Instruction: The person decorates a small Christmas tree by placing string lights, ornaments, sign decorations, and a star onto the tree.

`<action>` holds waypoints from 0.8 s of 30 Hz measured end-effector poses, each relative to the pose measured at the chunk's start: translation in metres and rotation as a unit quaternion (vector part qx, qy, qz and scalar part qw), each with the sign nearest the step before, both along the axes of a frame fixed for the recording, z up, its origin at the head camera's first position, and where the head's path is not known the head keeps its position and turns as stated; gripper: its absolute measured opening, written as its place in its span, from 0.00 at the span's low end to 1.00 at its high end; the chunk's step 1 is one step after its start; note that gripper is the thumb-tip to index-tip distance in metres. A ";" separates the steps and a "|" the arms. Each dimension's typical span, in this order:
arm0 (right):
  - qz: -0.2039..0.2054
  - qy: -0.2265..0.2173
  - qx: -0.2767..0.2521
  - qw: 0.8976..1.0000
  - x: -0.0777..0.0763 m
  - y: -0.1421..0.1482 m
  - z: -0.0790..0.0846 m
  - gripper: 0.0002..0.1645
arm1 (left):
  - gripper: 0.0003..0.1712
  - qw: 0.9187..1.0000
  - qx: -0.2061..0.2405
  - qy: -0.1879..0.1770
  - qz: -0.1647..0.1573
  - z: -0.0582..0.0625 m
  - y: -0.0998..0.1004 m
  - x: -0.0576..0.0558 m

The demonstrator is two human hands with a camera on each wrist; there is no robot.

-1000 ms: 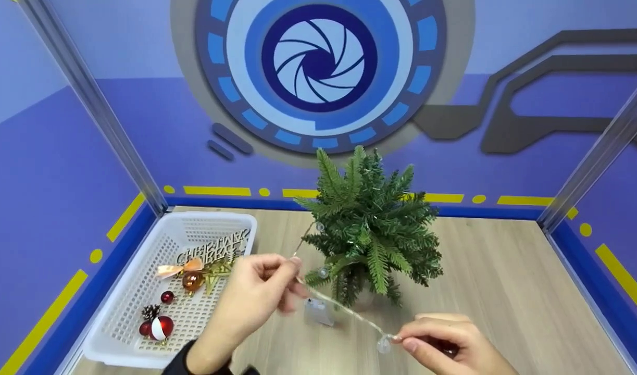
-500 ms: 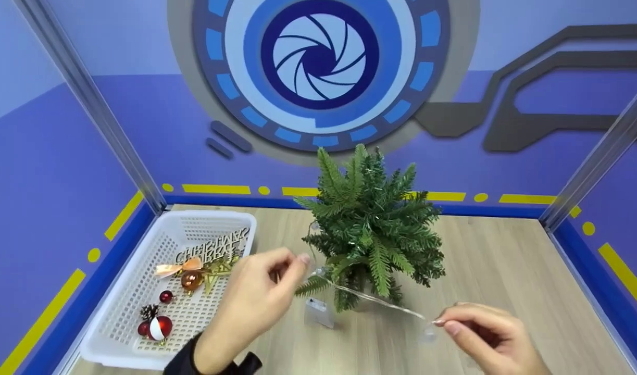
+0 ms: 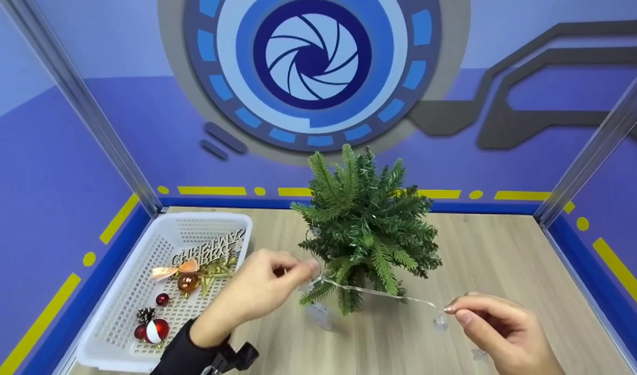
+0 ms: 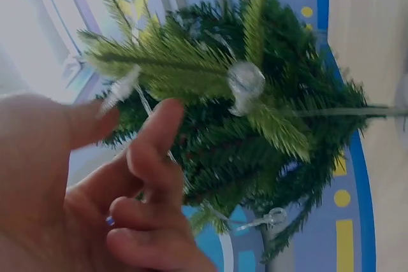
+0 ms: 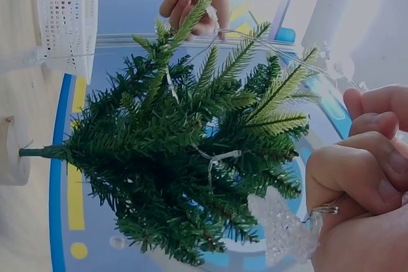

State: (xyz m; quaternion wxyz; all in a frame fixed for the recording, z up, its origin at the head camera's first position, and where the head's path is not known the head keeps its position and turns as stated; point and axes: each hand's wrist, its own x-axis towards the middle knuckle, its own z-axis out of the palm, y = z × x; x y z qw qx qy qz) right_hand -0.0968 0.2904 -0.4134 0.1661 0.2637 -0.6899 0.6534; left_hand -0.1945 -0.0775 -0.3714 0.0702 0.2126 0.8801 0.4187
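Clear string lights [image 3: 381, 293]: stretched across lower centre, before the artificial Christmas tree [image 3: 370, 224]. Right hand [image 3: 500, 328], lower right: thumb and forefinger pinching the strand. Left hand [image 3: 261, 281], left of the tree: thumb and forefinger parted in its wrist view; whether gripping, cannot tell. White plastic basket [image 3: 107, 360], lower left: red-and-white bauble [image 3: 157, 330], pinecone [image 3: 146, 314].

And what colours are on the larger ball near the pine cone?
The ball is red and white; it shows best in the head view.
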 end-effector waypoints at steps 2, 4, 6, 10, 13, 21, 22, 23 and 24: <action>-0.022 -0.023 0.000 0.999 0.000 0.000 0.001 0.20 | 0.19 1.000 0.004 0.002 -0.029 0.002 0.000 0.002; -0.042 -0.044 -0.006 0.998 0.000 0.001 0.002 0.18 | 0.15 0.999 0.011 0.003 -0.049 0.004 0.001 0.003; -0.052 -0.056 -0.011 0.997 -0.002 0.003 0.003 0.16 | 0.11 0.998 0.020 0.007 -0.059 0.006 0.001 0.004; -0.083 -0.056 0.014 0.995 -0.008 0.008 0.003 0.15 | 0.06 0.998 0.037 0.031 -0.051 0.008 0.003 0.007; -0.107 -0.038 0.048 0.992 -0.014 0.014 0.003 0.15 | 0.06 0.997 0.033 0.067 -0.026 0.010 0.005 0.010; -0.159 -0.002 0.159 0.974 -0.035 0.033 -0.003 0.17 | 0.05 0.984 -0.001 0.176 0.010 0.010 0.015 0.017; -0.165 0.007 0.180 0.970 -0.038 0.036 -0.005 0.18 | 0.05 0.983 0.000 0.181 0.013 0.009 0.015 0.017; -0.173 0.016 0.202 0.964 -0.040 0.039 -0.007 0.19 | 0.05 0.983 0.002 0.184 0.015 0.009 0.016 0.017; -0.177 0.023 0.218 0.960 -0.042 0.043 -0.009 0.20 | 0.04 0.983 0.004 0.185 0.016 0.008 0.016 0.017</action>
